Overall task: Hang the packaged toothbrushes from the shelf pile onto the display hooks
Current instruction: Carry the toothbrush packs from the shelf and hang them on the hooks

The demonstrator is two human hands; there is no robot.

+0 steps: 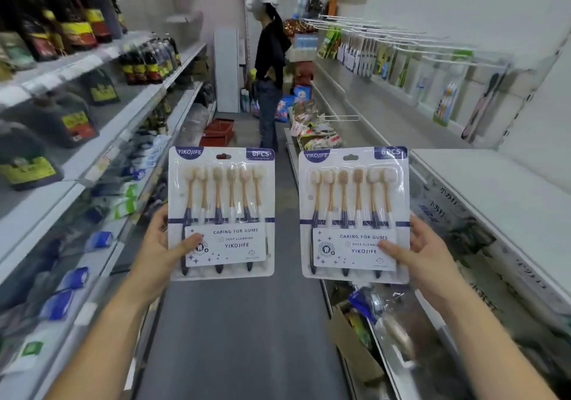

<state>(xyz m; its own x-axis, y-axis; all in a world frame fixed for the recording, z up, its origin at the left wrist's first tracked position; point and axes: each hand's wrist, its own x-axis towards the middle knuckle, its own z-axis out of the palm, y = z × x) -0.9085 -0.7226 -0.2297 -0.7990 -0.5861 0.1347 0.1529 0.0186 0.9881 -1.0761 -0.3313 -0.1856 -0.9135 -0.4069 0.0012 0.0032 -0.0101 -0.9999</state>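
Left grip [163,245] pinching one toothbrush pack [221,211] at its lower left edge — thumb on the label. Right grip [428,253] holding a second pack [355,214] the same way, right edge. Both packs being held upright over the aisle floor [247,322]; display hooks [386,33] well apart, upper right.

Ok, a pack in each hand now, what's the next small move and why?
Probably turn right and raise the right-hand pack toward the white display hooks, hang hole leading. The left hand grips the left-hand pack, the right hand the other, both low down over the aisle; the hooks stand up on the right, neither pack near one.
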